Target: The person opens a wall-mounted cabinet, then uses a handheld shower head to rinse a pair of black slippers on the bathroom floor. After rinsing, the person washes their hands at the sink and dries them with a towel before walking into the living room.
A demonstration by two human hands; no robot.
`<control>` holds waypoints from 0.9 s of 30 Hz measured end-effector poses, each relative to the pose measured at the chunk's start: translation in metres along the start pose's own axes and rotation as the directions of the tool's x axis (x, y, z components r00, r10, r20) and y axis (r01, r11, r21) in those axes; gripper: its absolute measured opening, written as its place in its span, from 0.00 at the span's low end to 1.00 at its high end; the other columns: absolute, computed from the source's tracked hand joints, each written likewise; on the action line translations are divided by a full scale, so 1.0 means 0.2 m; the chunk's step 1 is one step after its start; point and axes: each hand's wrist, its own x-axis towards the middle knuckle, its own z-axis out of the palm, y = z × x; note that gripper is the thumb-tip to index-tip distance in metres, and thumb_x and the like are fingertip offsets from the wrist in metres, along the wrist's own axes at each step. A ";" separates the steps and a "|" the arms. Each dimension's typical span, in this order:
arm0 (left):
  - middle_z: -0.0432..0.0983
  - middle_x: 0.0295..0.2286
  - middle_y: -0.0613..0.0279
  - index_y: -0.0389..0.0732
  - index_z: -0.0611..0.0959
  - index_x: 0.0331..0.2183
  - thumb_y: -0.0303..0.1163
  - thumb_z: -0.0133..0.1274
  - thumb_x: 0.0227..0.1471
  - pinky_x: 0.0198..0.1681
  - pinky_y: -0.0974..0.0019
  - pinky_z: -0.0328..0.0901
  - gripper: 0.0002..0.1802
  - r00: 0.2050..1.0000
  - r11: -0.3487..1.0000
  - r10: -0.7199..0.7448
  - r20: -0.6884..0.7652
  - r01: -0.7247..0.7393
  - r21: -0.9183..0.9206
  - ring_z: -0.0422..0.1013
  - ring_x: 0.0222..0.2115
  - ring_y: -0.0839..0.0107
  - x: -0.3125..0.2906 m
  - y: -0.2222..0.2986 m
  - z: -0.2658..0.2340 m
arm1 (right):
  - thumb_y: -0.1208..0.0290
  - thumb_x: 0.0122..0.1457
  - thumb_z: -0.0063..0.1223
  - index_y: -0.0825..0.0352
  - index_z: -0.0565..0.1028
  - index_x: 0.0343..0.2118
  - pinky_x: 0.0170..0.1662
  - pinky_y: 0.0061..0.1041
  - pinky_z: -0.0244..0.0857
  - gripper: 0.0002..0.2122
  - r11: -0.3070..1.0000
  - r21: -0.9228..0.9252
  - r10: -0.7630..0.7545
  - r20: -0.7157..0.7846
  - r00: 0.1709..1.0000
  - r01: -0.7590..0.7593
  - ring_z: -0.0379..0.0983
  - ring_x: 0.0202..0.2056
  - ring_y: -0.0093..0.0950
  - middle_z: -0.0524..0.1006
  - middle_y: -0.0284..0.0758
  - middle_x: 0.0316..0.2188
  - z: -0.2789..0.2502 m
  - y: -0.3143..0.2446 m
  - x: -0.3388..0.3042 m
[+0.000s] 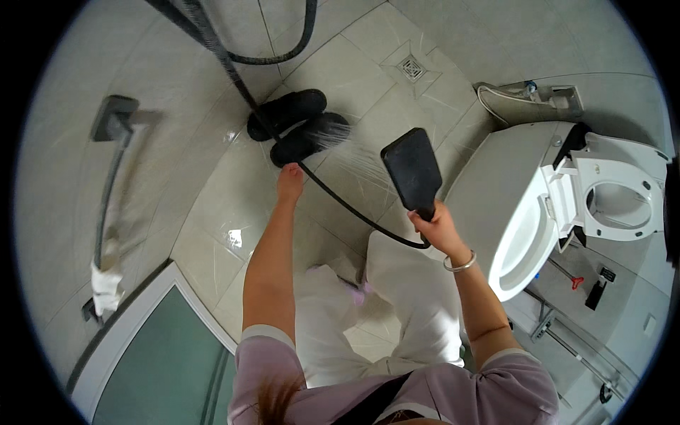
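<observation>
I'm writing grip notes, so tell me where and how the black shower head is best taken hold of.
Take the black shower head by its narrow handle, coming from the person's side: the handle points back toward the body, where the right hand wraps it. Avoid the far side, I'd say: the head is broad, and the water sprays out toward the slippers.
</observation>
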 end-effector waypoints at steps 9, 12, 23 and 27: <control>0.74 0.29 0.56 0.36 0.75 0.32 0.37 0.51 0.42 0.35 0.63 0.64 0.16 0.999 0.996 0.051 -0.020 -0.049 0.080 0.71 0.31 0.60 0.46 -0.07 0.33 | 0.78 0.47 0.50 0.69 0.65 0.24 0.20 0.13 0.50 0.05 0.997 -0.073 -0.002 -0.065 0.998 -0.003 0.53 0.19 0.11 0.60 0.22 0.16 -0.08 0.25 0.24; 0.74 0.30 0.54 0.35 0.75 0.32 0.39 0.52 0.42 0.35 0.62 0.64 0.18 0.992 0.983 -0.113 -0.056 0.120 0.136 0.71 0.30 0.58 0.51 0.05 0.46 | 0.78 0.46 0.50 0.69 0.65 0.24 0.20 0.14 0.50 0.06 0.993 -0.117 -0.007 -0.032 0.999 0.003 0.53 0.19 0.12 0.59 0.22 0.16 -0.09 0.26 0.24; 0.69 0.37 0.52 0.31 0.71 0.39 0.32 0.41 0.49 0.42 0.66 0.58 0.17 0.948 0.893 -0.312 -0.061 0.271 -0.359 0.66 0.38 0.60 0.33 0.11 0.26 | 0.80 0.45 0.50 0.69 0.64 0.23 0.20 0.14 0.50 0.07 0.994 -0.110 -0.020 0.045 0.999 0.025 0.53 0.19 0.11 0.58 0.21 0.15 -0.10 0.28 0.23; 0.66 0.41 0.57 0.32 0.67 0.44 0.34 0.37 0.52 0.45 0.65 0.55 0.19 0.922 0.537 -0.385 -0.038 0.190 -0.822 0.64 0.39 0.65 0.36 -0.18 0.15 | 0.79 0.46 0.50 0.68 0.64 0.23 0.19 0.14 0.51 0.06 0.993 -0.028 -0.118 0.027 0.993 0.119 0.56 0.17 0.12 0.62 0.22 0.15 -0.06 0.17 0.27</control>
